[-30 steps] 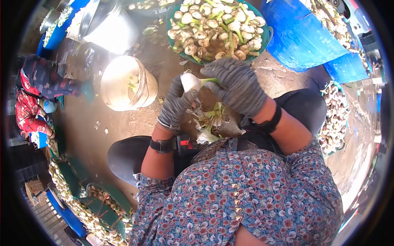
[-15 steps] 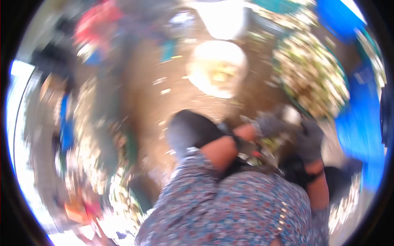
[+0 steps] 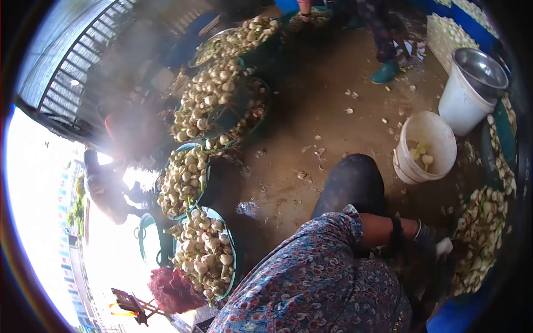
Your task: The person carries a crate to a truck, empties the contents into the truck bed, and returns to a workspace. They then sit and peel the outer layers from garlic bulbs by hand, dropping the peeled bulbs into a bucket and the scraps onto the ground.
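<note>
My left hand (image 3: 428, 235), in a dark grey glove, reaches to the lower right with its fingers closed around a pale, rounded bulb (image 3: 443, 246). A heap of bulbs with green stems (image 3: 481, 238) lies just to the right of it. My right hand cannot be made out in the dark area below. My knee (image 3: 355, 183), in dark cloth, is left of the forearm. A white bucket (image 3: 407, 164) holding a few pale pieces stands above the hand.
Tubs heaped with bulbs (image 3: 204, 252) line the left side. A white bucket with a metal bowl (image 3: 480, 72) stands at the upper right. Another person's green boot (image 3: 385, 72) is on the wet floor (image 3: 288, 166). A red net sack (image 3: 173, 291) lies lower left.
The view has swung left, so the buckets and my left hand appear farther right. My right hand, visible before, no longer shows. The left-side tubs are now clear and larger.
</note>
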A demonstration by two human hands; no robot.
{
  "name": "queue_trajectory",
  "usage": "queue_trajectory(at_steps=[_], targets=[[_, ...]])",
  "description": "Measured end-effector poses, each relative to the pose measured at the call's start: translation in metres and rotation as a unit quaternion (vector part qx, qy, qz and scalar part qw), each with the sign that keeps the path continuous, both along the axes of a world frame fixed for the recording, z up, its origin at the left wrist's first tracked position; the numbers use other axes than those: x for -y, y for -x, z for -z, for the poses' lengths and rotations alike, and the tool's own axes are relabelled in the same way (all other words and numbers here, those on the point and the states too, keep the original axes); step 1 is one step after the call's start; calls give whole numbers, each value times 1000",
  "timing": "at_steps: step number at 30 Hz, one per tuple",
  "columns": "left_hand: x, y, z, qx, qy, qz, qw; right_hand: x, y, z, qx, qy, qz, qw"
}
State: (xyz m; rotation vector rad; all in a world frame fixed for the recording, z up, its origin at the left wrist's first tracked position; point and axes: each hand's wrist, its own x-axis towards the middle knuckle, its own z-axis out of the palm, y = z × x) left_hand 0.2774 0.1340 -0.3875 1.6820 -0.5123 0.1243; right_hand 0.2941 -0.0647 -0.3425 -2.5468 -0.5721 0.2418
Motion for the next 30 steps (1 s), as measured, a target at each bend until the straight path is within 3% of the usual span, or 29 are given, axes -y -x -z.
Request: queue_trajectory(at_steps=[3,4,5,6,7,8,9,10,11,13,14,16,17,19,22,24,26,28,30], targets=[[-8,0,-4,45,-47,82,994,-26,29,-28,-14,-207,10,978],[-13,-2,-1,60,-64,108,990,-37,30,-32,20,-226,-24,974],[-14,-4,-4,54,-70,120,989,-46,33,-53,291,0,-152,944],[-23,8,-50,-49,-75,102,991,-45,23,-46,339,57,-182,921],[-31,20,-96,-151,-77,78,982,-31,19,-34,237,43,-138,961],[-22,22,-50,12,-150,5,989,-12,17,-21,133,15,-84,987],[-20,25,-64,-20,-149,25,988,-1,17,-14,89,13,-59,994],[-19,26,-60,44,-101,42,993,7,15,-17,154,101,-157,970],[-16,27,-58,23,-80,46,995,9,20,-26,115,44,-166,978],[-13,33,-47,-136,8,64,989,9,22,-45,53,-89,-201,974],[-12,32,-44,-188,96,61,976,14,23,-35,57,-57,-221,972],[-14,27,-46,-280,268,43,921,18,22,-1,69,5,-271,960],[-25,21,-52,-328,248,23,911,18,29,11,-27,-17,-244,969],[-26,7,-49,-373,414,0,830,8,54,17,-182,-28,-204,961],[-30,-5,-47,-407,497,-14,766,-3,62,-9,-279,73,-171,942],[-28,-8,-38,-400,486,-30,776,-17,46,-76,-231,75,-98,965],[-17,-8,-36,-399,452,-54,796,-14,35,-86,-174,-38,-30,984],[1,-6,-30,-383,354,-73,850,1,34,-53,-117,-220,34,968],[12,-2,-14,-378,272,-41,884,1,32,-42,-85,-308,84,944]])
